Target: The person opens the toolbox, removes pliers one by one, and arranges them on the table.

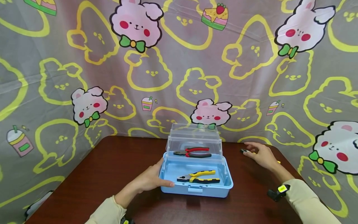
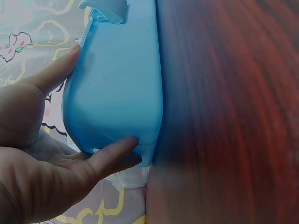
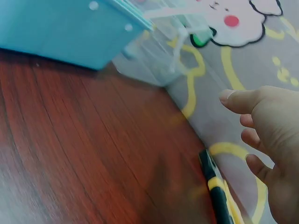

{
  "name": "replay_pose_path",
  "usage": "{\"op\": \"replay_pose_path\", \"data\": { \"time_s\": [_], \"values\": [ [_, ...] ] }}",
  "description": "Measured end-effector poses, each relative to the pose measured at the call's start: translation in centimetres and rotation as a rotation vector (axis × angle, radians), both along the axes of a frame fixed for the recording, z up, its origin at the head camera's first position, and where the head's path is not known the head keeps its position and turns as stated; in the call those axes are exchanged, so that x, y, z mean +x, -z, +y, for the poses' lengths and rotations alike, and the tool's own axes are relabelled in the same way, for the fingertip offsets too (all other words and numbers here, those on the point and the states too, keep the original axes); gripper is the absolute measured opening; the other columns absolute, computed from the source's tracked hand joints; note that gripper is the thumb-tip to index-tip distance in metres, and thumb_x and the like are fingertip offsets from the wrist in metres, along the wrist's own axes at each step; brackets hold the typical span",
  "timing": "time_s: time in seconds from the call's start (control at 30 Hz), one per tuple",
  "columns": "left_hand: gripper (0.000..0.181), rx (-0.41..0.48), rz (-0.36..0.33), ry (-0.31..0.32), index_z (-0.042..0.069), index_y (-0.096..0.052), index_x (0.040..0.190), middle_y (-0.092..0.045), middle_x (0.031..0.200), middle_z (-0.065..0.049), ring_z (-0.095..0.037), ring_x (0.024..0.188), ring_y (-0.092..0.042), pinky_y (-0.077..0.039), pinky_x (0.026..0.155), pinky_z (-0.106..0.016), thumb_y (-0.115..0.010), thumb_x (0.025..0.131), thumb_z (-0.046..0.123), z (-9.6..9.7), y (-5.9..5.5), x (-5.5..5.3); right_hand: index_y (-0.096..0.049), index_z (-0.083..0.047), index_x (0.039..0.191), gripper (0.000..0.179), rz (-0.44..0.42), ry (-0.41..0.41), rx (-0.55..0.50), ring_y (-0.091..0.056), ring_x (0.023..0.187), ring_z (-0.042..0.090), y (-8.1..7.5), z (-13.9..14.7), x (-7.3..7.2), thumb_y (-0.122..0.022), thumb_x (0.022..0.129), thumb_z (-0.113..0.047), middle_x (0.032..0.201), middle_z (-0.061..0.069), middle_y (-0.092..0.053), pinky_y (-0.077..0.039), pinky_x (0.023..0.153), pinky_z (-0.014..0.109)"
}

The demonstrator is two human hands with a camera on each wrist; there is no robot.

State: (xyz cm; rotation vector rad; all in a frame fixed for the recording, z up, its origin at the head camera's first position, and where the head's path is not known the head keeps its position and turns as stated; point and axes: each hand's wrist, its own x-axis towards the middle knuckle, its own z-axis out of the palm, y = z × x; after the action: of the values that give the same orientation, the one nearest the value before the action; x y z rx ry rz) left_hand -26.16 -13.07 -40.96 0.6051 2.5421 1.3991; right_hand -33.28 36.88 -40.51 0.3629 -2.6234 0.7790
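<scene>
A light blue toolbox (image 1: 195, 190) stands with its clear lid (image 1: 194, 133) raised. My left hand (image 1: 149, 179) holds its front left corner, thumb over the rim and fingers against the side wall. Yellow-and-black pliers (image 1: 198, 177) lie inside near the front. Red-and-black pliers (image 1: 195, 152) are farther back, by the clear raised part; exactly what they rest on I cannot tell. To the right, my right hand (image 1: 264, 156) hovers with loosely bent fingers over another pair of yellow-and-black pliers (image 3: 217, 191). In the right wrist view, a gap separates that hand from these pliers on the table.
A dark red-brown wooden table (image 1: 120, 165) carries everything. Grey cloth (image 1: 173, 62) with bunny prints hangs behind and along both sides, meeting the table's edges. In the left wrist view, the toolbox's front latch (image 2: 110, 10) shows at the top.
</scene>
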Motion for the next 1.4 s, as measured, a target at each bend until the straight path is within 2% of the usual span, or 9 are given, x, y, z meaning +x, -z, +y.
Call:
{"op": "replay_pose_path", "data": {
  "time_s": [0.13,0.33,0.47,0.83,1.1,1.3,1.4],
  "values": [
    [0.125,0.01,0.003,0.01,0.008,-0.011,0.166,-0.048,0.149,-0.024,-0.037,0.12,-0.057,-0.046,0.099,-0.06,-0.092,0.077,0.041,0.0,0.0,0.0,-0.066,0.001,0.131,0.048,0.014,-0.023,0.003,-0.066,0.098,0.036,-0.4,-1.0,0.0,-0.082,0.092,-0.021,0.109,0.016,-0.07,-0.052,0.075,0.046],
    [0.123,0.037,0.012,0.032,0.008,-0.011,0.166,-0.049,0.149,-0.023,-0.036,0.12,-0.058,-0.046,0.1,-0.058,-0.092,0.079,0.037,-0.1,0.0,-0.1,-0.067,0.0,0.131,0.048,0.034,-0.063,-0.016,-0.065,0.099,0.034,-1.2,-2.6,0.2,-0.083,0.091,-0.02,0.11,0.015,-0.07,-0.052,0.081,0.052],
    [0.123,0.034,0.01,0.028,0.008,-0.011,0.166,-0.049,0.149,-0.024,-0.037,0.12,-0.058,-0.045,0.1,-0.059,-0.092,0.078,0.037,-0.2,0.0,-0.1,-0.066,-0.001,0.134,0.051,0.021,-0.098,-0.025,-0.064,0.099,0.031,-1.8,-4.1,0.3,-0.084,0.09,-0.021,0.111,0.012,-0.069,-0.053,0.083,0.051],
    [0.121,0.023,-0.001,0.015,0.008,-0.012,0.166,-0.05,0.147,-0.024,-0.036,0.119,-0.058,-0.046,0.099,-0.058,-0.091,0.079,0.038,-0.2,-0.1,-0.1,-0.072,-0.004,0.127,0.046,0.047,-0.189,-0.041,-0.061,0.093,0.024,-2.6,-7.9,0.5,-0.088,0.086,-0.016,0.106,0.007,-0.069,-0.054,0.08,0.04],
    [0.122,0.015,-0.009,0.001,0.007,-0.012,0.166,-0.049,0.149,-0.024,-0.037,0.12,-0.057,-0.045,0.101,-0.059,-0.092,0.079,0.039,-0.1,-0.1,0.0,-0.072,-0.001,0.126,0.047,0.058,-0.28,-0.051,-0.059,0.087,0.023,-2.9,-9.9,0.1,-0.089,0.082,-0.007,0.105,0.011,-0.069,-0.054,0.075,0.029],
    [0.123,0.008,-0.005,-0.001,0.006,-0.012,0.166,-0.049,0.148,-0.025,-0.037,0.12,-0.057,-0.044,0.101,-0.059,-0.092,0.079,0.039,-0.1,-0.1,-0.1,-0.073,-0.002,0.126,0.047,0.046,-0.354,-0.048,-0.059,0.084,0.031,-3.0,-11.4,-0.1,-0.089,0.082,-0.009,0.098,0.011,-0.065,-0.054,0.072,0.032],
    [0.122,0.015,-0.006,0.004,0.006,-0.012,0.166,-0.05,0.148,-0.025,-0.036,0.12,-0.057,-0.044,0.101,-0.059,-0.092,0.079,0.038,-0.1,-0.1,-0.1,-0.072,-0.004,0.128,0.048,0.037,-0.373,-0.034,-0.059,0.085,0.029,-3.1,-12.1,-0.1,-0.089,0.083,-0.011,0.099,0.008,-0.066,-0.053,0.07,0.033]
  ]
}}
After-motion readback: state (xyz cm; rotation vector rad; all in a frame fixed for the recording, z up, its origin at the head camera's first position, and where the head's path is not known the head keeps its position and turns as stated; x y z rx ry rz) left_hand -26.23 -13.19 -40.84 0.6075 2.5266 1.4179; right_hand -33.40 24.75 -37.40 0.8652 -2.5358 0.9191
